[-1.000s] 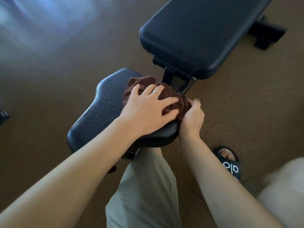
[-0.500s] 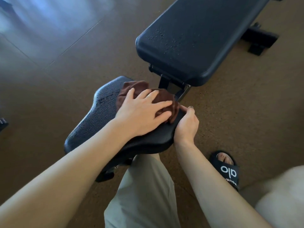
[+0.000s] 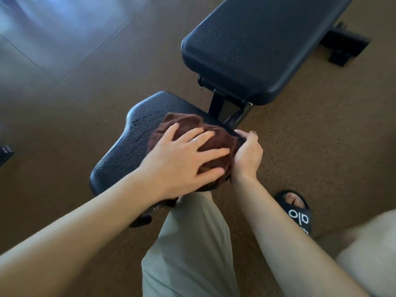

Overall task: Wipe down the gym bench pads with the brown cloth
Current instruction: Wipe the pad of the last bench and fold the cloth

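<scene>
The left hand (image 3: 182,161) pressed flat, fingers spread, on the brown cloth (image 3: 216,138) bunched atop the seat pad (image 3: 137,133); the right hand (image 3: 247,155) clenched that pad's edge. Beyond it, the back pad (image 3: 257,46) looked beaded with droplets, easily missed if wiping ended here.

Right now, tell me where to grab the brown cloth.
Take the brown cloth by its bunched far edge, from above. It lies crumpled on the seat pad, with raised folds there clear of the left hand pressing it.
</scene>
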Action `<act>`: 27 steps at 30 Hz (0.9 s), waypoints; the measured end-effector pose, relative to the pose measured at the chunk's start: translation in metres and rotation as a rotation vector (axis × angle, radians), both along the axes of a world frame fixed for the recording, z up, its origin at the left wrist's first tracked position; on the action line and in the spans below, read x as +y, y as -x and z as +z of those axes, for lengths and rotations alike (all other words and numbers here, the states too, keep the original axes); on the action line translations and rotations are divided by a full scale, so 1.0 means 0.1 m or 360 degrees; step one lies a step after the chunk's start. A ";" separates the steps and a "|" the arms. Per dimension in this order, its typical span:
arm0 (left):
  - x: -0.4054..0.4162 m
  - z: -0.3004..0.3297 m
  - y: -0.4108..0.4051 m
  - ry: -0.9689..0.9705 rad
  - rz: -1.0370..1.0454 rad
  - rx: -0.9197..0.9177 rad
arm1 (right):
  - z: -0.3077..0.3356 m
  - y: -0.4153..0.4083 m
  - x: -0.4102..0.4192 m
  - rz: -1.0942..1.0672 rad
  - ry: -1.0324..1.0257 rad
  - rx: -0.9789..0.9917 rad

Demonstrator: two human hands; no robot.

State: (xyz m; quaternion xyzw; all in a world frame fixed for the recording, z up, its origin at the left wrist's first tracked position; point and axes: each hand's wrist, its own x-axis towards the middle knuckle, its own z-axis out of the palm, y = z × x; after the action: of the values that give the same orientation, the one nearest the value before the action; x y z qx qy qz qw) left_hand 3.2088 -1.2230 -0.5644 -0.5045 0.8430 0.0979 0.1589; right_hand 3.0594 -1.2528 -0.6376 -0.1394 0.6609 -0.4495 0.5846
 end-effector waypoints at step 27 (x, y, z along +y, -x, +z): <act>0.52 0.07 -0.29 0.0237 -0.0060 0.0069 | -0.10 -0.02 0.00 -0.0025 -0.0034 -0.0016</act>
State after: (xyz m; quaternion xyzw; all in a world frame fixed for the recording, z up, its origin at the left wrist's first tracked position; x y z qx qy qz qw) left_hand 3.2381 -1.1715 -0.5577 -0.4966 0.8606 0.0430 0.1044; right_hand 3.0609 -1.2529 -0.6473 -0.1257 0.6636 -0.4479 0.5859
